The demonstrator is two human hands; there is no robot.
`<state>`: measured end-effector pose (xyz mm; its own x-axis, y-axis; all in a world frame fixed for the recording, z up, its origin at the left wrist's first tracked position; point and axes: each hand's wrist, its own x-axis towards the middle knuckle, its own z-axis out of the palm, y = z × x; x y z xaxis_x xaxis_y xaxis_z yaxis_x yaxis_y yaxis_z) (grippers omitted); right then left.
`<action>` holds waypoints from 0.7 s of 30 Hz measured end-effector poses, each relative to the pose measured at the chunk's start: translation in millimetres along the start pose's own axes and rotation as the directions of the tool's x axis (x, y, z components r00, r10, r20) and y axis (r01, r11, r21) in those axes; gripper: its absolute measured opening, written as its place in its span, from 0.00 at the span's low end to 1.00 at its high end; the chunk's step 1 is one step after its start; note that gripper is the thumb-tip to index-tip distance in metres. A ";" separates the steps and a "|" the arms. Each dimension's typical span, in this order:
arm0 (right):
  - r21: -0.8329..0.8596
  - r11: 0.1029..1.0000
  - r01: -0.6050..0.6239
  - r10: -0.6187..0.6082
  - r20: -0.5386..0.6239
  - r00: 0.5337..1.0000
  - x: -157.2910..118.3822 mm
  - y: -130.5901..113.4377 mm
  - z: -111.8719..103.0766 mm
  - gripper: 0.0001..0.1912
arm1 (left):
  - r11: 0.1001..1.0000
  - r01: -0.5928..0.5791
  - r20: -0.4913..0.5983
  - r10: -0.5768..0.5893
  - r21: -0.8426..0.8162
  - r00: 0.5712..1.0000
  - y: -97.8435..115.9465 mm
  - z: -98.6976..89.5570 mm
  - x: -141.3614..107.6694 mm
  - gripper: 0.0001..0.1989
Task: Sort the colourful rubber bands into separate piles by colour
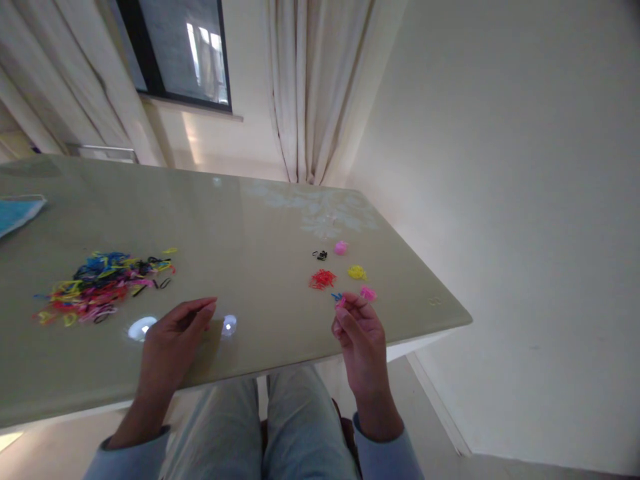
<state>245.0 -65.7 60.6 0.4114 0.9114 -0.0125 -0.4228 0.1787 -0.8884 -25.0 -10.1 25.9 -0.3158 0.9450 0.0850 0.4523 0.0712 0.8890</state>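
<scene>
My right hand point(361, 333) pinches a small pink rubber band point(341, 303) between thumb and fingers, near the table's front edge. Just beyond its fingertips lie a few blue rubber bands point(337, 297) and a small heap of bright pink bands point(369, 293). My left hand point(175, 337) is closed over the table, thumb against fingers; whatever may be in it is hidden. To its left spreads a mixed pile of rubber bands point(100, 283) in blue, yellow, red, pink and black. Sorted heaps of red bands point(323, 279), yellow bands point(357, 272), black bands point(321, 255) and light pink bands point(341, 248) sit at the right.
The glossy table point(250, 260) reflects light and ends in a corner at the right, beside a white wall point(525, 220). A light blue item with a pale edge point(19, 215) lies at the far left. Curtains point(315, 87) and a window point(185, 47) stand behind.
</scene>
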 end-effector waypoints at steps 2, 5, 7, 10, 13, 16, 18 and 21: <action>-0.032 0.999 0.037 -0.038 -0.026 0.999 0.2 -3.4 -8.3 0.14 | 1.000 0.019 0.003 -0.019 0.004 1.000 1.4 -0.8 -0.5 0.19; -0.087 0.991 0.102 -0.109 -0.075 0.991 0.9 -9.0 -22.8 0.15 | 0.999 0.045 0.010 -0.045 0.012 0.999 4.7 -2.2 -1.2 0.20; -0.123 0.984 0.129 -0.142 -0.104 0.984 1.6 -12.9 -32.6 0.15 | 0.997 0.071 0.020 -0.072 0.020 0.997 6.8 -3.2 -1.5 0.21; -0.161 0.975 0.152 -0.175 -0.143 0.974 3.3 -17.9 -45.5 0.14 | 0.994 0.100 0.028 -0.101 0.031 0.994 7.2 -3.9 -1.1 0.23; -0.194 0.968 0.160 -0.194 -0.169 0.966 7.0 -20.3 -55.5 0.16 | 0.993 0.111 0.019 -0.112 0.030 0.994 3.6 -3.3 0.4 0.24; -0.260 0.949 0.179 -0.229 -0.176 0.957 14.6 -20.7 -64.5 0.16 | 0.993 0.113 0.006 -0.113 0.015 0.994 -1.5 -2.4 1.8 0.24; -0.319 0.927 0.196 -0.262 -0.179 0.948 22.3 -20.5 -71.6 0.16 | 0.993 0.116 0.001 -0.116 0.014 0.993 -3.9 -1.9 2.3 0.24; -0.436 0.879 0.194 -0.293 -0.172 0.940 37.2 -20.5 -84.9 0.18 | 0.992 0.123 -0.011 -0.123 0.015 0.992 -4.1 -1.5 2.2 0.23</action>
<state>337.5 -66.9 39.4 0.6496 0.7410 0.1701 0.0607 0.1725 -0.9831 -28.8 -8.8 23.1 -0.3782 0.9255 -0.0201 0.4225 0.1919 0.8858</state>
